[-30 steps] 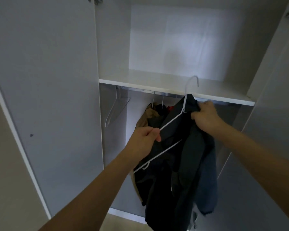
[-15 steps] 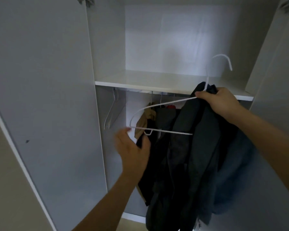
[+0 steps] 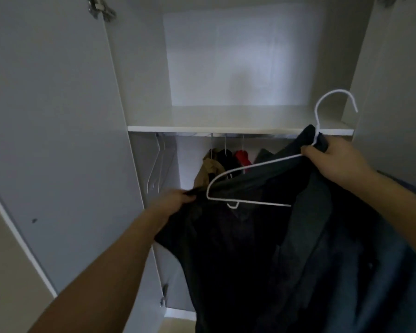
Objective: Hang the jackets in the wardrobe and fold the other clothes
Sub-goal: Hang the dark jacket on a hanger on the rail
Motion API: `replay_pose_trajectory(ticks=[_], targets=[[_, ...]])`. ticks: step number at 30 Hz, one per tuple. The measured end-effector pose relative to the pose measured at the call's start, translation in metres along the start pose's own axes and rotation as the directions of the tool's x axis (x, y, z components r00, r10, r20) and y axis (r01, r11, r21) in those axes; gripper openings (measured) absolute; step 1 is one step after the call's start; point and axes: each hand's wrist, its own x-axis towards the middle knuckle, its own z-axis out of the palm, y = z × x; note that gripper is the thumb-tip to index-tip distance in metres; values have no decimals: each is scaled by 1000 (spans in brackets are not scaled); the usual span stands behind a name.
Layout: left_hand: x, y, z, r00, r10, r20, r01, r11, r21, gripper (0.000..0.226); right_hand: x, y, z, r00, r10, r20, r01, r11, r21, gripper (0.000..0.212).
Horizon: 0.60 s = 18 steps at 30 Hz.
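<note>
Dark jacket is hanging in front of the open wardrobe, right hand gripping its collar with the white hanger, left hand apparently pinching the jacket's left edge.

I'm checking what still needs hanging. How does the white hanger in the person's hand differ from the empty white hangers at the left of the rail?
The held hanger is off the rail, tilted, gripped at its neck by the right hand; the empty hangers hang on the rail, untouched.
The held hanger is partly inside a dark jacket, which the left hand grips; the empty hangers carry nothing.
Both are thin and white.
</note>
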Motion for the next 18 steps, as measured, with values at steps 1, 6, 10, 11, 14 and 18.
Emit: replay_pose_trajectory(ticks=[1,6,10,11,14,18], targets=[[0,19,-15,999,-13,-29,13,1000,-20,27,-4,1,4,1000,-14,-17,13,999,-50,32],[-17,111,-19,996,69,-50,-69,998,1,16,-11,-19,24,996,-73,-55,65,990,-128,33],[-24,147,8,965,235,-116,-224,969,99,17,-12,-33,29,993,-121,-2,120,986,-114,33],[-25,150,13,960,251,-126,-232,961,149,19,-13,-36,29,993,-118,15,119,990,-79,32],[-30,157,12,950,253,-182,-220,958,184,32,-14,-39,25,997,-81,16,80,997,21,31],[-28,163,11,980,167,-112,-130,952,276,28,-18,-39,24,999,-1,48,-3,996,87,31]])
